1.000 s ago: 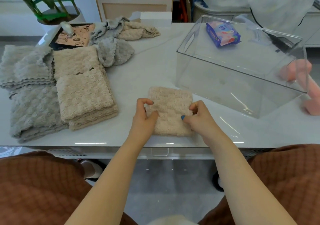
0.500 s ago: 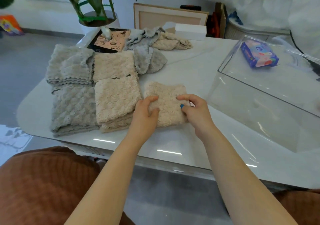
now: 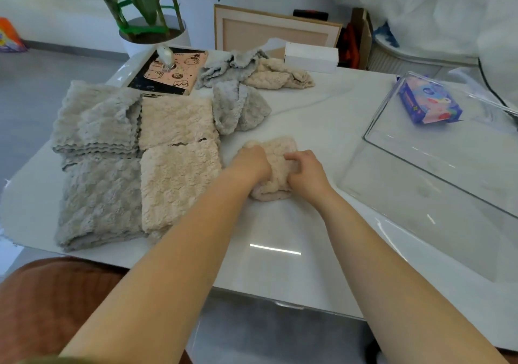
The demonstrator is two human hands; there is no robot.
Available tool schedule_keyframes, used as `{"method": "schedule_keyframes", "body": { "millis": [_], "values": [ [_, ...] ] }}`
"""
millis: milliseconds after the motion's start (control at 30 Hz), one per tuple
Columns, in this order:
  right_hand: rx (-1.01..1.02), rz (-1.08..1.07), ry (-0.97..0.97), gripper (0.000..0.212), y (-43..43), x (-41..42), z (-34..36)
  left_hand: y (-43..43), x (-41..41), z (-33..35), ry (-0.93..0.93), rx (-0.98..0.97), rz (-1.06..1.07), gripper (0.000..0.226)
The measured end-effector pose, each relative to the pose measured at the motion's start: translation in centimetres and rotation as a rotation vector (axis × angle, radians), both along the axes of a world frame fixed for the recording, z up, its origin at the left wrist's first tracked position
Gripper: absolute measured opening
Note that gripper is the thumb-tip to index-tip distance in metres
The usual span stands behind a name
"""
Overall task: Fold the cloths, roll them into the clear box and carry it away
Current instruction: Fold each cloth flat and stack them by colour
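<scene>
A beige cloth (image 3: pixel 276 155) lies on the white table (image 3: pixel 280 240), partly rolled from its near edge. My left hand (image 3: pixel 251 163) and my right hand (image 3: pixel 307 171) both grip the rolled part with curled fingers. To the left lie folded beige cloths (image 3: pixel 176 167) and folded grey cloths (image 3: pixel 98 162) in stacks. Unfolded grey and beige cloths (image 3: pixel 246 83) sit in a heap farther back. The clear box (image 3: pixel 437 173) stands to the right, close to my right hand.
A blue tissue pack (image 3: pixel 429 103) shows through the clear box. A white box (image 3: pixel 311 57), a patterned pink-and-black box (image 3: pixel 171 72) and a potted plant (image 3: pixel 151 30) stand at the table's far side. Brown seat cushions (image 3: pixel 50 307) are near me.
My hands have rolled the near edge of the flat beige cloth away from me; it now forms a thick roll. The camera view has shifted to the left.
</scene>
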State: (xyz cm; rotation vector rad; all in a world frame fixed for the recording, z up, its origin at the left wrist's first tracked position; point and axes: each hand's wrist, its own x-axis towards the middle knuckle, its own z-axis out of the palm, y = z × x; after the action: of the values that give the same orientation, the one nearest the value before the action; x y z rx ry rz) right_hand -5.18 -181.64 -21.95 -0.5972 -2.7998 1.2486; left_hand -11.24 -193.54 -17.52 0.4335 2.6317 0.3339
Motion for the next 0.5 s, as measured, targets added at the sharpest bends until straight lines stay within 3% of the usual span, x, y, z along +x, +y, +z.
{"method": "schedule_keyframes", "body": {
  "millis": [133, 300, 433, 500],
  "values": [
    [-0.008, 0.035, 0.098, 0.058, -0.2, -2.6, -1.3, 0.6, -3.2, -1.0, 0.151, -0.071, 0.007, 0.029],
    [0.008, 0.168, 0.157, 0.058, -1.1, -7.2, -1.4, 0.3, -6.7, -1.7, 0.216, -0.394, -0.032, 0.032],
    [0.025, 0.167, 0.189, 0.057, -1.1, -10.1, -2.0, 0.1, -8.3, -2.5, 0.321, -0.451, -0.058, 0.041],
    [0.100, 0.172, 0.181, 0.057, -0.8, -10.5, -2.5, 0.2, -8.4, -2.9, 0.290, -0.461, -0.059, 0.042]
  ]
}}
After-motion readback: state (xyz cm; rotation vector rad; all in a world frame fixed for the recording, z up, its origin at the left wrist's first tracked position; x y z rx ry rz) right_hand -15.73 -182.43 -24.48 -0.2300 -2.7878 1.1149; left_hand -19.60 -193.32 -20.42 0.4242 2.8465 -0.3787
